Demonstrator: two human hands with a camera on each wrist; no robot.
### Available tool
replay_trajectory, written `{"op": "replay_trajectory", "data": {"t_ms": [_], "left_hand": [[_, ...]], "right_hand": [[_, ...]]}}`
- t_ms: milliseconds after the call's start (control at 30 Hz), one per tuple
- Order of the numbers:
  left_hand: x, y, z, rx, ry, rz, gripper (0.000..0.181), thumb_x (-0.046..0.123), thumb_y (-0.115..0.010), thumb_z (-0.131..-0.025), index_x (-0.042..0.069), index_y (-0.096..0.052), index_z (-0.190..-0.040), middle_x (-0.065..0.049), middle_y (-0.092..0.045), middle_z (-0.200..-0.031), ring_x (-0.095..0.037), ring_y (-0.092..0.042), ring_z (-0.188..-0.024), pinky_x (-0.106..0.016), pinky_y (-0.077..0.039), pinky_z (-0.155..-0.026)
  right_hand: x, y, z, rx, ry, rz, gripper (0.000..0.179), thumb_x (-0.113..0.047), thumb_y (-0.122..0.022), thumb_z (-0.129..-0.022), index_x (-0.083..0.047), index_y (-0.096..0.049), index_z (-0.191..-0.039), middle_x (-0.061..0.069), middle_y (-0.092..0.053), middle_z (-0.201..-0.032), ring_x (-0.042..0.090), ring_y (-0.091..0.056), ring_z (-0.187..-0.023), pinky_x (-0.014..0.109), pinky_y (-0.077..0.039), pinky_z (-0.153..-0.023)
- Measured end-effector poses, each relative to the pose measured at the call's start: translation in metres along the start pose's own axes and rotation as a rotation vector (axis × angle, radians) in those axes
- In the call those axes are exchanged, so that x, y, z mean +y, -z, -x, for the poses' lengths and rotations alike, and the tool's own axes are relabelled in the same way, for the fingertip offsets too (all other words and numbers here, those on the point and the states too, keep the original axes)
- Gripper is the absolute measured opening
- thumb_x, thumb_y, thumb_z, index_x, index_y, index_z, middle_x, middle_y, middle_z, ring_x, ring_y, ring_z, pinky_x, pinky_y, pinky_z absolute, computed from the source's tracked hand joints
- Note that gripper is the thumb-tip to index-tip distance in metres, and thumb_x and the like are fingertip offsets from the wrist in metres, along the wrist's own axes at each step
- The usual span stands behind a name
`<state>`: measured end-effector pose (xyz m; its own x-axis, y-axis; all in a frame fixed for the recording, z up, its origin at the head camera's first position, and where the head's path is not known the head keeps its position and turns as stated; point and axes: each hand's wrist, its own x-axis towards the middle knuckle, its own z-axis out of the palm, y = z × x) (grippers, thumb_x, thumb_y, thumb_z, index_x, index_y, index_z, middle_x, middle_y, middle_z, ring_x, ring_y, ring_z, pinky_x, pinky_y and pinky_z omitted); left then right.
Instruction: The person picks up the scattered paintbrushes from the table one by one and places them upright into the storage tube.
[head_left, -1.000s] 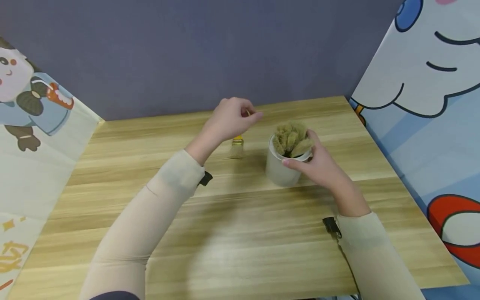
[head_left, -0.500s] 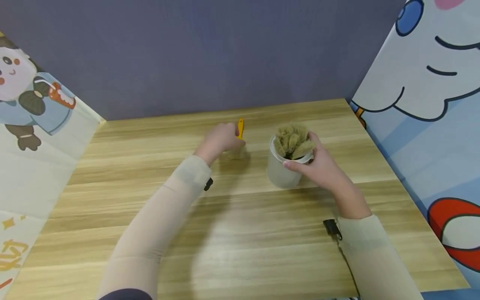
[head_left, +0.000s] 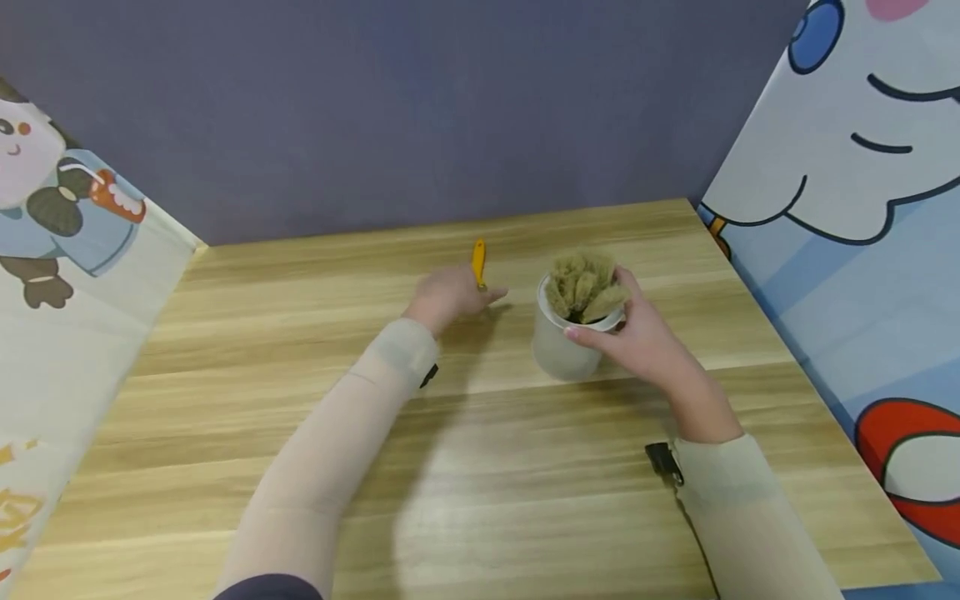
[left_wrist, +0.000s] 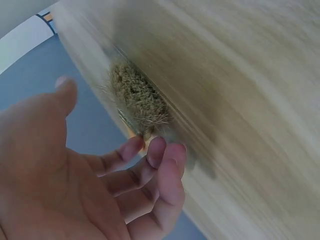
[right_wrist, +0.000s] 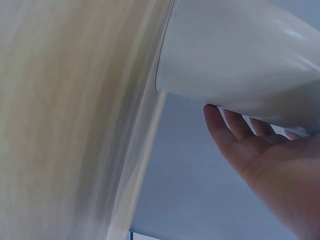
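Observation:
A paintbrush (head_left: 479, 258) with a yellow handle lies on the table, its handle pointing to the back. My left hand (head_left: 452, 293) is over its lower part and hides the bristles in the head view. In the left wrist view, half-bent fingertips reach the brush just behind its tan bristles (left_wrist: 137, 95), while the thumb stands well apart. Whether the fingers bear any weight I cannot tell. My right hand (head_left: 637, 333) holds a white cup (head_left: 564, 350) near its rim, thumb in front and fingers on the far side. Tan bristly clumps (head_left: 581, 287) stick up out of the cup.
The wood-grain table (head_left: 315, 358) meets a dark grey wall (head_left: 450, 108) at the back. Printed panels flank it on both sides. A black clip (head_left: 663, 462) with a cord is at the right sleeve.
My left hand has come down from above the brush handle to its lower part, and the thumb now points right. The yellow handle has come into sight. My right hand and the cup have stayed put.

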<state>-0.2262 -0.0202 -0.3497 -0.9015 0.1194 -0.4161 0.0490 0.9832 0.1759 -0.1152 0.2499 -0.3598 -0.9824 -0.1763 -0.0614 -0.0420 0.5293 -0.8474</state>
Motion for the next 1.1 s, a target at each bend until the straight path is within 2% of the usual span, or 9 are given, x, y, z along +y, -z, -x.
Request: {"op": "replay_trajectory", "data": {"t_ms": [67, 133, 167, 300, 433, 633, 867, 1000, 1100], "left_hand": [[0.002, 0.000, -0.001, -0.043, 0.034, -0.002, 0.095, 0.081, -0.034, -0.101, 0.007, -0.040, -0.161, -0.016, -0.059, -0.152, -0.029, -0.069, -0.110, -0.043, -0.059, -0.087], [0.003, 0.000, -0.004, -0.049, 0.051, -0.007, 0.101, 0.082, -0.026, -0.102, 0.007, -0.020, -0.170, -0.016, -0.046, -0.166, -0.033, -0.066, -0.124, -0.047, -0.058, -0.097], [0.003, 0.001, -0.005, -0.047, 0.050, -0.010, 0.101, 0.081, -0.025, -0.103, 0.007, -0.017, -0.170, -0.015, -0.044, -0.167, -0.033, -0.064, -0.128, -0.048, -0.057, -0.101], [0.002, -0.004, -0.009, 0.036, -0.010, -0.007, 0.081, 0.070, -0.050, -0.104, 0.006, -0.044, -0.152, -0.012, -0.066, -0.134, -0.029, -0.067, -0.108, -0.047, -0.058, -0.093], [0.001, -0.009, -0.010, 0.066, -0.057, 0.004, 0.052, 0.053, -0.073, -0.097, 0.010, -0.060, -0.121, -0.007, -0.068, -0.106, -0.022, -0.062, -0.088, -0.039, -0.056, -0.078], [-0.002, -0.013, -0.011, 0.069, -0.061, 0.031, 0.026, 0.033, -0.078, -0.092, 0.010, -0.069, -0.101, -0.006, -0.067, -0.097, -0.019, -0.052, -0.076, -0.032, -0.047, -0.063], [-0.011, -0.009, -0.009, 0.088, -0.066, 0.124, 0.032, 0.029, -0.085, -0.088, 0.009, -0.067, -0.106, -0.006, -0.067, -0.095, -0.020, -0.054, -0.075, -0.032, -0.049, -0.059], [-0.017, -0.001, -0.007, 0.149, -0.040, 0.135, 0.031, 0.036, -0.080, -0.094, 0.009, -0.069, -0.107, -0.005, -0.064, -0.090, -0.018, -0.053, -0.070, -0.029, -0.045, -0.055], [-0.021, 0.008, -0.004, 0.212, -0.036, 0.140, 0.034, 0.042, -0.079, -0.093, 0.010, -0.068, -0.097, -0.003, -0.059, -0.085, -0.016, -0.049, -0.066, -0.029, -0.042, -0.051]], "right_hand": [[0.000, -0.001, 0.000, -0.002, -0.006, 0.004, 0.120, -0.046, -0.082, -0.092, -0.021, 0.005, -0.172, 0.029, -0.032, -0.170, 0.047, -0.036, -0.156, 0.066, -0.033, -0.125], [0.000, 0.000, 0.000, -0.003, -0.009, -0.001, 0.120, -0.045, -0.082, -0.093, -0.021, 0.006, -0.172, 0.030, -0.033, -0.169, 0.047, -0.038, -0.156, 0.065, -0.034, -0.124], [-0.001, 0.000, 0.000, -0.003, -0.010, -0.002, 0.121, -0.045, -0.082, -0.093, -0.021, 0.006, -0.172, 0.031, -0.033, -0.169, 0.047, -0.038, -0.156, 0.065, -0.035, -0.124], [-0.001, 0.002, -0.001, 0.005, -0.012, 0.001, 0.122, -0.046, -0.082, -0.092, -0.021, 0.008, -0.171, 0.031, -0.031, -0.169, 0.047, -0.036, -0.156, 0.065, -0.033, -0.125], [0.000, 0.001, 0.000, 0.001, -0.027, 0.012, 0.124, -0.049, -0.082, -0.092, -0.022, 0.009, -0.171, 0.029, -0.028, -0.171, 0.046, -0.033, -0.158, 0.065, -0.031, -0.126], [0.000, -0.001, 0.001, 0.011, -0.021, 0.021, 0.123, -0.050, -0.083, -0.091, -0.022, 0.005, -0.172, 0.029, -0.031, -0.170, 0.047, -0.034, -0.158, 0.066, -0.031, -0.126], [-0.002, -0.001, 0.001, 0.006, -0.012, 0.003, 0.121, -0.047, -0.083, -0.091, -0.022, 0.003, -0.172, 0.025, -0.032, -0.171, 0.045, -0.035, -0.158, 0.066, -0.031, -0.126], [-0.002, -0.001, 0.002, 0.003, -0.010, -0.001, 0.121, -0.047, -0.083, -0.091, -0.022, 0.002, -0.172, 0.025, -0.032, -0.171, 0.045, -0.036, -0.157, 0.065, -0.033, -0.125], [-0.002, -0.001, 0.003, -0.001, -0.011, -0.015, 0.120, -0.045, -0.083, -0.092, -0.022, 0.003, -0.172, 0.024, -0.031, -0.171, 0.044, -0.036, -0.157, 0.065, -0.034, -0.125]]}}
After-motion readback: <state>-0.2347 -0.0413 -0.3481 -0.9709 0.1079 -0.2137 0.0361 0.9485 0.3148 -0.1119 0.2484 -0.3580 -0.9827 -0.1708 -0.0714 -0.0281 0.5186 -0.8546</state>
